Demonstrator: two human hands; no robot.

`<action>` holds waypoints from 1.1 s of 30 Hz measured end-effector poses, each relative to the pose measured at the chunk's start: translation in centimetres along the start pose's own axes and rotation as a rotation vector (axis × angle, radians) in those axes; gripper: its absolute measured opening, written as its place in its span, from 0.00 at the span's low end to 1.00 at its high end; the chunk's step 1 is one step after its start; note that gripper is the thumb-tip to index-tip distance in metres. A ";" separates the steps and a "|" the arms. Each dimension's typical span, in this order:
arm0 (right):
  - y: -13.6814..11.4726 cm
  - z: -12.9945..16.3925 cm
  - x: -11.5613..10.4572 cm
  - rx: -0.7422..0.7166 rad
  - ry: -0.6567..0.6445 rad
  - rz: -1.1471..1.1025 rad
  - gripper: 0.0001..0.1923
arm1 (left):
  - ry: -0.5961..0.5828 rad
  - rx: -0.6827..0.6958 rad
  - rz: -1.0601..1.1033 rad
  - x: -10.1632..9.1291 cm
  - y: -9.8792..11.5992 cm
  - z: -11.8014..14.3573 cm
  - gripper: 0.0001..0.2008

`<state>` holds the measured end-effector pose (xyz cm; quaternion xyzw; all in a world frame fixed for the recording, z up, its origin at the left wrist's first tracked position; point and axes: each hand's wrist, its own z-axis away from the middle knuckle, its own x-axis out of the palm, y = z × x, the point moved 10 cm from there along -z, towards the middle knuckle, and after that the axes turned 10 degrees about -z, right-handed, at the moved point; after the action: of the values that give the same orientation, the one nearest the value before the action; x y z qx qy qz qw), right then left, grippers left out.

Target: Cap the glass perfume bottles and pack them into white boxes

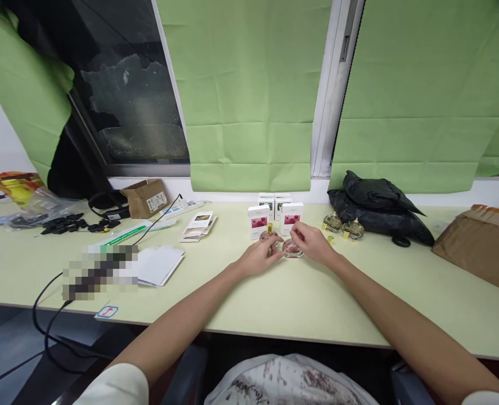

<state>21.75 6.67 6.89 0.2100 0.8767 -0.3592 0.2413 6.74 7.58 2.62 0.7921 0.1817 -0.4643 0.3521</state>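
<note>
Both forearms stretch forward across the pale green table (274, 304) and converge near its middle, elbows low and wide, wrists angled inward. The left hand (260, 256) lies palm down with its fingers curled around a small pinkish glass bottle with a gold cap (269, 233), which stands on the table touching the fingertips. The right hand (312, 242) comes in from the 4 o'clock side, its fingers bent and pinched on a second round pinkish bottle (292, 248) that sits on the table between the two hands, just beside the first. At 12 o'clock from the hands stand four small white boxes (258, 220), two with pink pictures in front and two behind them. At 2 o'clock lie two gold-tinted bottles (342, 226) next to a crumpled black bag (376, 205). A brown carton (481, 242) sits far off at 3 o'clock. At 9 o'clock lie white papers (160, 264), leaflets (198, 225) and black cables (46, 315).
</note>
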 end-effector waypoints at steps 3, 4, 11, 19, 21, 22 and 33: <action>-0.4 0.0 0.1 -0.016 -0.003 -0.020 0.10 | -0.022 -0.010 -0.002 0.2 0.3 -0.1 0.22; -0.5 0.1 0.3 -0.017 -0.005 -0.029 0.10 | -0.027 -0.012 -0.003 0.2 0.4 -0.1 0.22; -1.5 0.3 1.9 -0.018 -0.063 -0.138 0.10 | 0.008 -0.046 -0.027 -0.2 -0.2 -0.1 0.21; -2.0 0.3 2.2 -0.024 -0.064 -0.220 0.10 | -0.005 -0.048 -0.027 -1.0 -0.8 0.2 0.21; -2.0 0.3 2.2 -0.022 -0.064 -0.214 0.10 | -0.007 -0.043 -0.016 -1.0 -0.8 0.2 0.21; -2.0 0.3 2.2 -0.020 -0.061 -0.209 0.10 | -0.009 -0.039 -0.012 -1.0 -0.8 0.2 0.21; -0.3 0.1 2.5 0.090 -0.062 -0.317 0.15 | -0.018 -0.025 -0.013 -0.8 -1.1 0.2 0.21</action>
<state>19.63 6.88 5.51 0.0683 0.8740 -0.4379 0.1991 5.58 8.22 2.81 0.7821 0.1895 -0.4716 0.3606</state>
